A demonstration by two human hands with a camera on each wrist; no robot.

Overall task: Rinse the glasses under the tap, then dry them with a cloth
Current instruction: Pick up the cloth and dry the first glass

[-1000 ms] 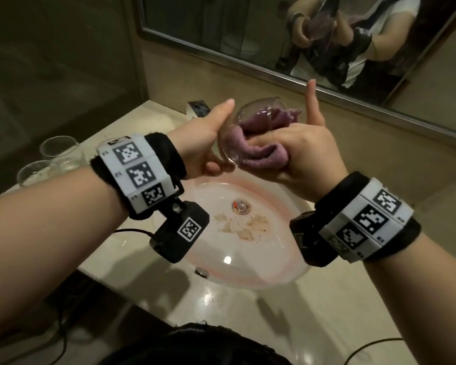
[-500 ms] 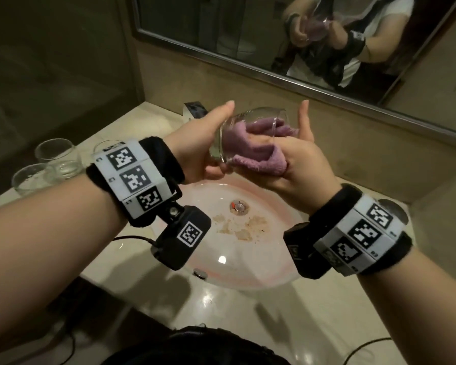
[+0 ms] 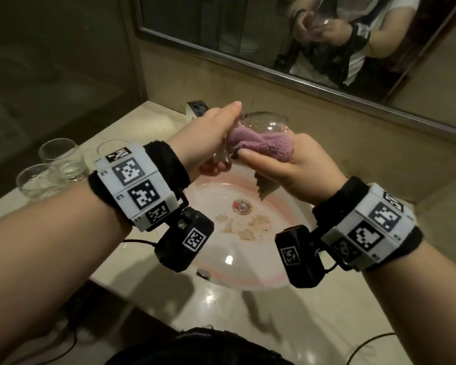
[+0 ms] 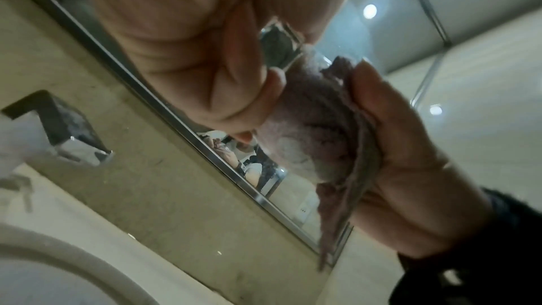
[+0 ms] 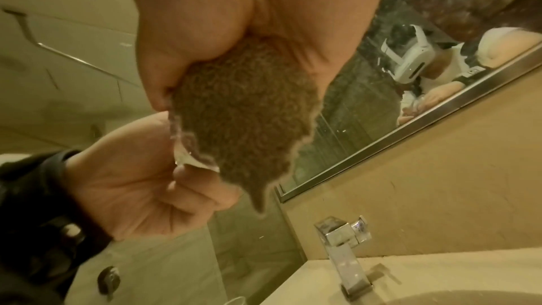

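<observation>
Above the sink, my left hand (image 3: 221,138) grips a clear glass (image 3: 263,123) lying on its side, thumb on top. My right hand (image 3: 274,160) holds a purple cloth (image 3: 261,146) that is pushed into the glass's mouth, and a corner of it hangs down. In the left wrist view the cloth (image 4: 308,136) fills the glass (image 4: 281,43) between the left hand (image 4: 205,66) and the right hand (image 4: 396,159). The right wrist view shows the bunched cloth (image 5: 243,113) under my right hand (image 5: 234,20), with the left hand (image 5: 140,182) below.
Three more glasses (image 3: 61,156) stand on the counter at the left. The stained round basin (image 3: 248,259) lies under my hands. The square chrome tap (image 5: 343,247) is behind it by the wall, with no water running. A mirror (image 3: 248,35) hangs above, and cables trail over the counter's front edge.
My right index finger pointed straight up a second ago and is now folded down onto the cloth. The cloth has turned inside the glass and a corner now hangs below.
</observation>
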